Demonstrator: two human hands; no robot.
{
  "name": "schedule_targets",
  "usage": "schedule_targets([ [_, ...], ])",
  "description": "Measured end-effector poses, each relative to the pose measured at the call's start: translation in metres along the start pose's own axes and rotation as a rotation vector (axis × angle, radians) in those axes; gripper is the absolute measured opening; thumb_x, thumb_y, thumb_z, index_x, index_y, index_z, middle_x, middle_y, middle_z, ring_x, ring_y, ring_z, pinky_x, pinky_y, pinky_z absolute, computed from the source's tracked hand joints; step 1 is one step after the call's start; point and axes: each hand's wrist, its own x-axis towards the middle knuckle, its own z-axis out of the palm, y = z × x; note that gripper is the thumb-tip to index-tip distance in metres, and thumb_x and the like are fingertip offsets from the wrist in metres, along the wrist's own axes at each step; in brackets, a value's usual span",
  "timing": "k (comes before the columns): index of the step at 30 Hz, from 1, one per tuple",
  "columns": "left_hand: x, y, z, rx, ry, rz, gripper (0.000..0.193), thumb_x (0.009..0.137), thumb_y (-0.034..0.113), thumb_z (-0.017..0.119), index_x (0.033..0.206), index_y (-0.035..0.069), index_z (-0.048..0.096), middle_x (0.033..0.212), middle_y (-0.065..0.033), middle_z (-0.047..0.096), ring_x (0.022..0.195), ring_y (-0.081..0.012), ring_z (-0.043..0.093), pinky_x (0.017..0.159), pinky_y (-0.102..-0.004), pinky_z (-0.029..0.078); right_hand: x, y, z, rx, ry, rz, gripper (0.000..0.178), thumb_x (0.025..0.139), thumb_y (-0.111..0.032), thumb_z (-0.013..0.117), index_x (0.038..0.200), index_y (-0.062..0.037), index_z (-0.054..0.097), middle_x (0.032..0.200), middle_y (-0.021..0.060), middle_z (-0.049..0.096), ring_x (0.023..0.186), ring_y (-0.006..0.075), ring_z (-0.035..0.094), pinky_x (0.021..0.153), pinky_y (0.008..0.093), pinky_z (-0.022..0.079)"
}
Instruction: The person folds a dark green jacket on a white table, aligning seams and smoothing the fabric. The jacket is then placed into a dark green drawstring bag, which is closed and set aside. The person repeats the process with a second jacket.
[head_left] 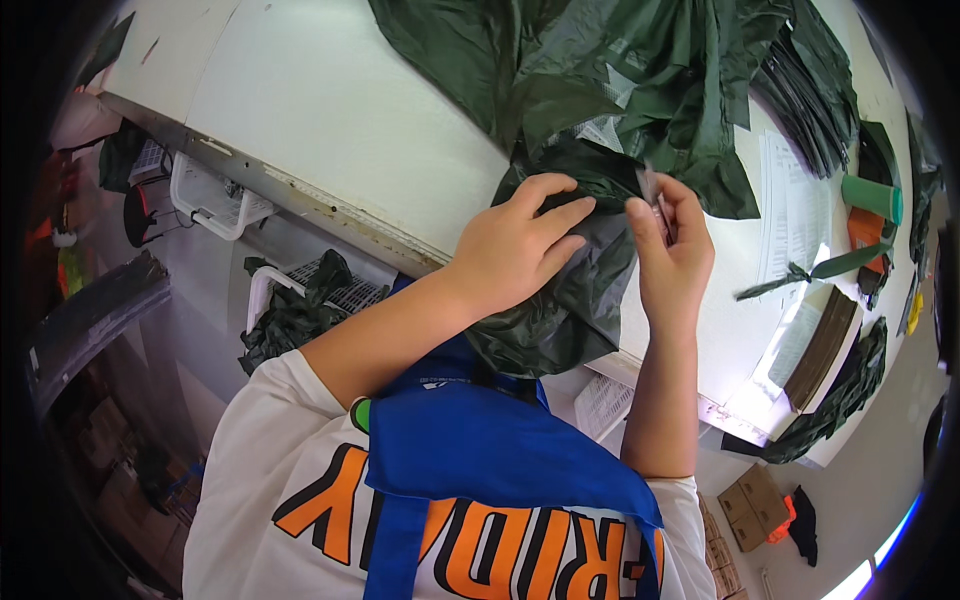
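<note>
A dark green, thin, shiny piece of fabric (585,290) hangs in folds over the table's near edge. My left hand (515,245) lies on it, its bent fingers gripping a fold. Just right of that, my right hand (680,240) is closed around a small, thin, metallic-looking tool (655,203), pointing upward beside the fabric; its exact kind is unclear. More dark green fabric (690,90) spreads in a crumpled heap beyond both hands, with a pale mesh patch (605,128) showing among its folds.
The white table (330,110) has a worn edge. White baskets (210,195) sit below it, one stuffed with dark fabric (305,315). At right are stacked dark strips (805,100), printed paper (795,190), a green thread cone (872,198) and a fabric strip (820,268). Cardboard boxes (752,507) stand lower right.
</note>
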Motion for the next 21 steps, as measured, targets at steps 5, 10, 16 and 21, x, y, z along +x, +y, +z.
schedule_targets([
  [5, 0.002, -0.036, -0.014, -0.005, 0.245, 0.135, 0.032, 0.074, -0.004, 0.068, 0.104, 0.004, 0.061, 0.105, -0.0111, 0.057, 0.076, -0.0235, 0.057, 0.066, -0.0313, 0.049, 0.032, -0.019, 0.056, 0.114, 0.013, 0.006, 0.04, 0.079, -0.028, 0.077, 0.097, 0.0017, 0.056, 0.065, -0.0005, 0.049, 0.061, 0.0073, 0.045, 0.057, 0.0223, 0.04],
  [10, 0.038, -0.063, -0.034, -0.024, 0.306, -0.076, 0.019, 0.078, -0.001, 0.067, 0.097, 0.001, 0.061, 0.099, -0.0108, 0.061, 0.077, -0.0228, 0.059, 0.068, -0.0321, 0.049, 0.029, -0.031, 0.067, -0.008, 0.052, -0.153, 0.054, 0.081, -0.031, 0.074, 0.113, 0.0021, 0.047, 0.074, 0.0067, 0.057, 0.068, 0.0154, 0.056, 0.067, 0.0296, 0.048],
  [16, 0.038, -0.079, -0.035, -0.027, 0.202, 0.005, 0.007, 0.083, 0.003, 0.064, 0.088, 0.0, 0.06, 0.096, -0.0089, 0.065, 0.076, -0.0226, 0.062, 0.065, -0.0309, 0.05, 0.028, -0.026, 0.087, 0.017, 0.016, -0.059, 0.051, 0.082, -0.011, 0.07, 0.123, -0.0015, 0.042, 0.067, 0.0056, 0.055, 0.068, 0.017, 0.059, 0.069, 0.0276, 0.049],
  [21, 0.031, -0.061, -0.041, -0.165, 0.196, 0.033, 0.005, 0.085, 0.002, 0.061, 0.085, -0.001, 0.057, 0.097, -0.0096, 0.064, 0.074, -0.0197, 0.064, 0.06, -0.0277, 0.051, 0.048, -0.016, 0.074, 0.683, -0.058, 0.205, 0.035, 0.084, 0.0, 0.063, 0.114, -0.0039, 0.046, 0.073, -0.0043, 0.046, 0.05, 0.0004, 0.034, 0.042, 0.0182, 0.025],
])
